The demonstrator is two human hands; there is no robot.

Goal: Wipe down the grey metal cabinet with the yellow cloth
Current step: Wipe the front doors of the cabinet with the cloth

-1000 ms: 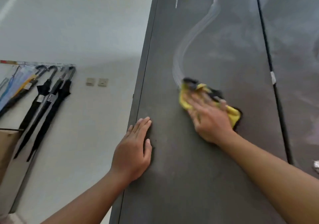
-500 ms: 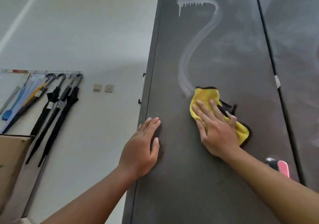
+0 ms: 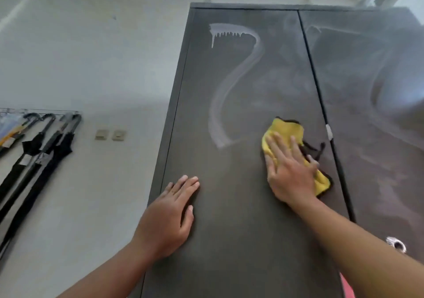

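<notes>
Pressing with flat, straight fingers, the right hand (image 3: 291, 174) pins the crumpled yellow cloth (image 3: 285, 129) against the tall grey metal cabinet (image 3: 241, 240), near the right edge of its left door (image 3: 270, 86); the left hand (image 3: 167, 217) lies flat, fingers together, by that door's left edge.

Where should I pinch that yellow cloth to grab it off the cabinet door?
Probably the bunched top edge of the yellow cloth, coming from above. The right hand lies flat over its middle, pressing it to the cabinet door, so only that edge and a lower corner poke out.
</notes>
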